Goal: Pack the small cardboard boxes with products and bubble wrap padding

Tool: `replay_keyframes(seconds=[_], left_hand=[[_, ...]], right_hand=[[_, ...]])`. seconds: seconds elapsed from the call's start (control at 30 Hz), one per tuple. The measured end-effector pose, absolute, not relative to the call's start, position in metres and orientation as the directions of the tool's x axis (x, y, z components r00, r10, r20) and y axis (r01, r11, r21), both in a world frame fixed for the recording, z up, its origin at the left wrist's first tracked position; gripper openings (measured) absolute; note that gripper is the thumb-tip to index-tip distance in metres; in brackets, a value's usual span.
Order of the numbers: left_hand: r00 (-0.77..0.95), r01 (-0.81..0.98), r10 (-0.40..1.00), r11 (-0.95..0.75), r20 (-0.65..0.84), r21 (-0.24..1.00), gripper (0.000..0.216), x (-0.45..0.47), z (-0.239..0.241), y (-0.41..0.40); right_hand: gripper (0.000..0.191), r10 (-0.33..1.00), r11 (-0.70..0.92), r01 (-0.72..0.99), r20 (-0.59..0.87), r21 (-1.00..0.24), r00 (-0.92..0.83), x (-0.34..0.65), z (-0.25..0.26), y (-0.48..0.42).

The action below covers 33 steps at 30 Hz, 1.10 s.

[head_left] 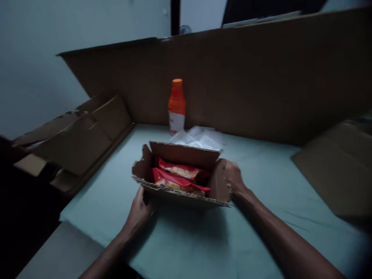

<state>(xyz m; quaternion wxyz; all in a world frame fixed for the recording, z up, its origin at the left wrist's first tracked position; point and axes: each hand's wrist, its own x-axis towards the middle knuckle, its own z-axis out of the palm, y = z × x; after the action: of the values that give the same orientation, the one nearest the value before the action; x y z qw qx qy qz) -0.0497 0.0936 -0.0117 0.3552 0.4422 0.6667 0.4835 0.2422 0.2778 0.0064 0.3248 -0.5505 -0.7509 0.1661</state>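
A small open cardboard box (183, 155) sits on a pale green cloth (261, 186) in front of me. Inside lie red snack packets (180, 176), at least two. My left hand (139, 211) grips the box's near left lower corner, fingers curled under it. My right hand (234, 178) is pressed around the box's right end flap, fingers closed on it. The box looks slightly tipped toward me.
An orange bottle (176, 106) with a white label stands behind the box, next to crumpled clear plastic (200, 137). A tall cardboard sheet (247, 77) walls the back. Flattened cartons lie at left (78, 135) and right (337, 166).
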Motion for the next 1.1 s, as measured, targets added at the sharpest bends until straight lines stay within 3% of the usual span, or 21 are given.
replay_keyframes(seconds=[0.13, 0.2, 0.27, 0.33, 0.43, 0.53, 0.6, 0.67, 0.73, 0.83, 0.97, 1.1], left_hand=[[-0.374, 0.281, 0.927, 0.076, 0.036, 0.957, 0.050, -0.046, -0.003, 0.096], [-0.403, 0.295, 0.915, 0.104, 0.025, 0.950, 0.050, -0.047, -0.003, 0.094], [-0.404, 0.284, 0.915, 0.138, -0.012, 0.949, 0.049, -0.049, -0.006, 0.092], [-0.391, 0.281, 0.919, 0.166, -0.046, 0.945, 0.050, -0.051, -0.010, 0.095], [-0.403, 0.361, 0.914, 0.194, -0.035, 0.912, 0.050, -0.050, -0.014, 0.114], [-0.385, 0.451, 0.923, 0.201, -0.014, 0.870, 0.048, -0.043, -0.011, 0.134], [-0.355, 0.473, 0.935, 0.192, -0.013, 0.860, 0.046, -0.039, -0.008, 0.140], [-0.339, 0.442, 0.941, 0.163, -0.005, 0.882, 0.054, -0.037, -0.008, 0.138], [-0.361, 0.402, 0.932, 0.129, 0.028, 0.906, 0.069, -0.037, -0.011, 0.126], [-0.407, 0.444, 0.907, 0.094, 0.108, 0.891, 0.077, -0.033, -0.017, 0.093], [-0.300, 0.593, 0.933, 0.019, 0.200, 0.805, 0.050, -0.020, -0.017, 0.046], [-0.054, 0.639, 0.954, -0.195, 0.296, 0.744, 0.033, 0.001, -0.015, 0.026]], right_hand=[[0.032, 0.951, 0.280, 0.627, 0.301, -0.727, -0.076, 0.266, 0.020, 0.262], [0.032, 0.990, 0.040, 0.440, 0.095, -0.897, 0.104, 0.290, 0.023, 0.229], [0.036, 0.968, -0.232, 0.201, -0.205, -0.952, 0.145, 0.310, 0.022, 0.180], [0.042, 0.895, -0.445, 0.048, -0.443, -0.894, 0.051, 0.321, 0.020, 0.127], [0.049, 0.797, -0.587, 0.058, -0.589, -0.808, -0.136, 0.328, 0.020, 0.065], [0.045, 0.854, -0.447, 0.233, -0.490, -0.863, -0.174, 0.336, 0.032, 0.037], [0.037, 0.951, -0.224, 0.420, -0.292, -0.880, -0.105, 0.341, 0.042, 0.039], [0.035, 0.998, 0.012, 0.610, -0.030, -0.792, -0.058, 0.344, 0.046, 0.060], [0.050, 0.987, 0.135, 0.705, 0.155, -0.696, -0.036, 0.343, 0.044, 0.093], [0.060, 0.992, 0.071, 0.651, 0.124, -0.756, 0.036, 0.338, 0.032, 0.141], [0.030, 0.998, 0.035, 0.535, 0.061, -0.844, 0.031, 0.321, 0.015, 0.142], [0.019, 0.998, 0.004, 0.338, 0.025, -0.941, 0.056, 0.311, 0.001, 0.080]])
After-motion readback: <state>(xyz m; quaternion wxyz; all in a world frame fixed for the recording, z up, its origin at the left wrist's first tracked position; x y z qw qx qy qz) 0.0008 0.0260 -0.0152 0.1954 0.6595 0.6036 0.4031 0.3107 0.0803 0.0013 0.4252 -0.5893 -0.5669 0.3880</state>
